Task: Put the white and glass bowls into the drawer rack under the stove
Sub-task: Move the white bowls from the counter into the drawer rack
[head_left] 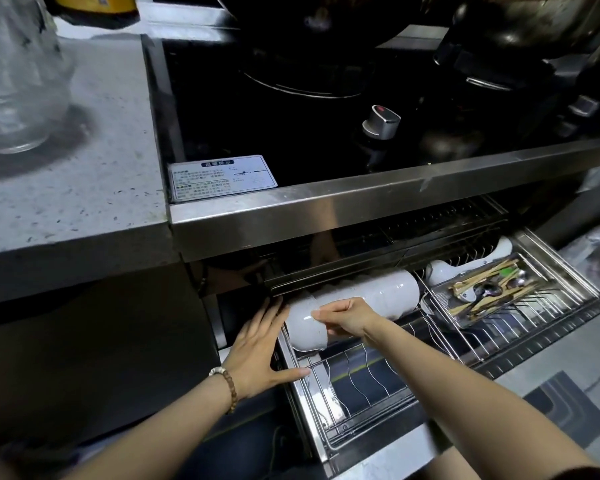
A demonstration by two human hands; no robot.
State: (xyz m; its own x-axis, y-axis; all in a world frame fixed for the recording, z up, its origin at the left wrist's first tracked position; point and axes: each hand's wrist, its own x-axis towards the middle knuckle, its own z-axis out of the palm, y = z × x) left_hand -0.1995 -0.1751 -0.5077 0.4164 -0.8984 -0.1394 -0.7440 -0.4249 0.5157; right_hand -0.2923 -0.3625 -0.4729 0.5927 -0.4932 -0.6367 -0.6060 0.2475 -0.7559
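Observation:
The drawer rack (371, 386) under the stove is pulled out. A row of white bowls (378, 294) lies on its side along the rack's back left. My right hand (347, 315) pinches the nearest white bowl (303, 332) at the row's left end. My left hand (260, 344) lies flat with straight fingers against the left rim of the drawer, touching that bowl's side. No glass bowl shows in the rack.
A metal cutlery tray (492, 289) with chopsticks and spoons sits in the rack's right half, more white dishes (444, 271) behind it. The stove's steel edge (361, 202) overhangs the drawer. A clear glass jar (18, 81) stands on the grey counter (84, 188) at left.

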